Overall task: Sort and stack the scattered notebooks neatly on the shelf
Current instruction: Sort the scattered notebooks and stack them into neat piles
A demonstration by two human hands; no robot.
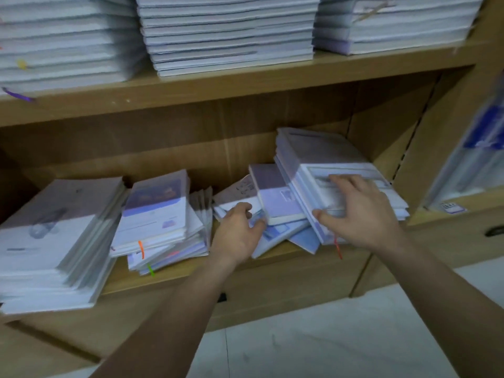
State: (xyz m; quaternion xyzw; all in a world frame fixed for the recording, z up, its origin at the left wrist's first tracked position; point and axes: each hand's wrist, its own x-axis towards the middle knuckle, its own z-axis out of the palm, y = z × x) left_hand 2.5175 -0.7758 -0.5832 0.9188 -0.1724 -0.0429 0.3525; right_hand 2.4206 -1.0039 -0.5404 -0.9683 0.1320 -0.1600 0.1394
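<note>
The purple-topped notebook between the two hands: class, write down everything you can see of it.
The purple-topped notebook is closed, its cover dull purple at the far end and pale lilac nearer, with a small blurred bluish picture. A thick white page edge shows at its near end. It lies skewed and tilted on scattered notebooks on the lower shelf, leaning against the right pile. The left hand reaches its near left corner.

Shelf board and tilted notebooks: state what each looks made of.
Shelf board: likely wood-grain laminate over board, matte tan, faint grain, flat front edge. Tilted notebooks: paper, white page edges showing; covers seem thin card, slightly glossy, though blur leaves that open.
</note>
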